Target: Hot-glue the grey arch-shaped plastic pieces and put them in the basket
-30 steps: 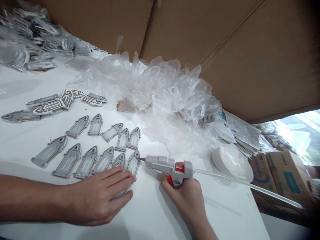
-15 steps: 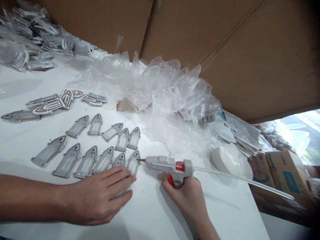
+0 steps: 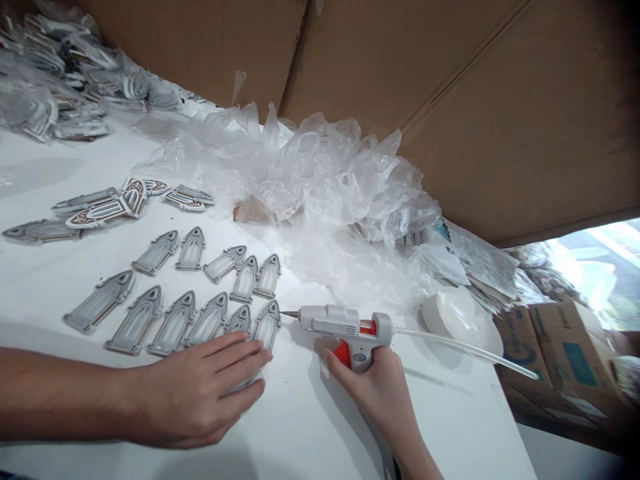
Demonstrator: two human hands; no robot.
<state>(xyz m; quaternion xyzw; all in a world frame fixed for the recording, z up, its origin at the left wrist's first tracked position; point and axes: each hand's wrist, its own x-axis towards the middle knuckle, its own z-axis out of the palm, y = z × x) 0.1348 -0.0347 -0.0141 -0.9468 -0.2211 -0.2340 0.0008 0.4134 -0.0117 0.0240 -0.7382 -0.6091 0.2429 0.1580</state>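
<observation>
My right hand (image 3: 377, 383) grips a white and red hot glue gun (image 3: 335, 321), with the fingers around its handle near the red trigger. A long clear glue stick (image 3: 465, 348) sticks out of the gun's back. The thin metal nozzle points left, close to the upper part of the rightmost grey arched window-shaped piece (image 3: 267, 323). My left hand (image 3: 200, 393) lies flat with fingers stretched out, its fingertips on the lower ends of the nearest pieces and partly hiding them. More such pieces (image 3: 134, 323) lie in two rows, pale sides up.
A loose pile of white-and-brown patterned pieces (image 3: 103, 212) lies at the left. Crumpled clear plastic bags (image 3: 320, 173) are heaped behind, before a cardboard wall (image 3: 425, 87). A white bowl (image 3: 463, 323) stands at the right, near cardboard boxes (image 3: 565, 340). Bagged pieces (image 3: 75, 80) fill the back left.
The glue gun has tilted and drawn slightly right, its nozzle away from the rightmost piece's inner edge. The glue stick's far end has swung left. My left hand has stayed in place.
</observation>
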